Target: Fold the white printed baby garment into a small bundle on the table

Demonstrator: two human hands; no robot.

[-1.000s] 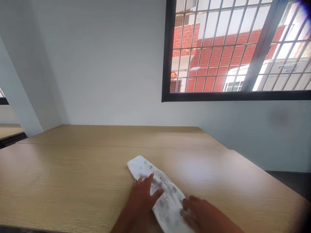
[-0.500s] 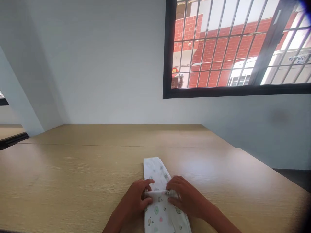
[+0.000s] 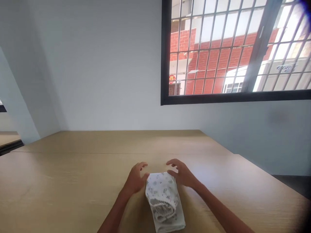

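A white cloth with small printed figures (image 3: 164, 199) lies folded into a short thick bundle on the wooden table (image 3: 73, 181). My left hand (image 3: 135, 178) rests at its far left corner, fingers spread and curved, thumb touching the fabric. At the far right corner is my right hand (image 3: 181, 173), its fingers also apart, with only the thumb side against the cloth. Neither hand grips the cloth.
The table runs back to a white wall. A black-framed barred window (image 3: 233, 51) is up on the right, showing a red brick building. The table's right edge (image 3: 279, 181) drops to a dark floor. Another table surface (image 3: 7, 139) shows at far left.
The long strip of cloth has been folded over toward me into a compact bundle. Both hands have let go and now sit spread at its far corners.
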